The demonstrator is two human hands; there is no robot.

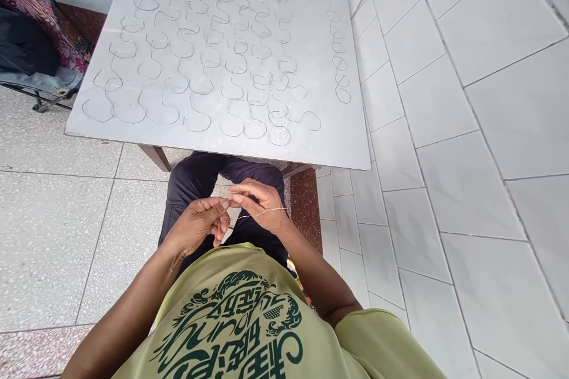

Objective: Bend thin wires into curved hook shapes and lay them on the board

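Left hand (202,225) pinches thin wire (274,209), fingertips meeting right hand (263,204) above lap. White desk (331,139) beyond: many S-bent wires (210,123), narrow column at right. Chair (66,80) far left.

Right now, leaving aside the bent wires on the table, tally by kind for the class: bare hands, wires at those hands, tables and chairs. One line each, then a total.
Left hand and right hand: 2
Wire at the hands: 1
Table: 1
Chair: 1
Total: 5

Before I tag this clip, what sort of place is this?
Likely a tiled indoor room, perhaps serving as a small workspace: white wall tiles, a speckled floor and a white table spread with curved wires.
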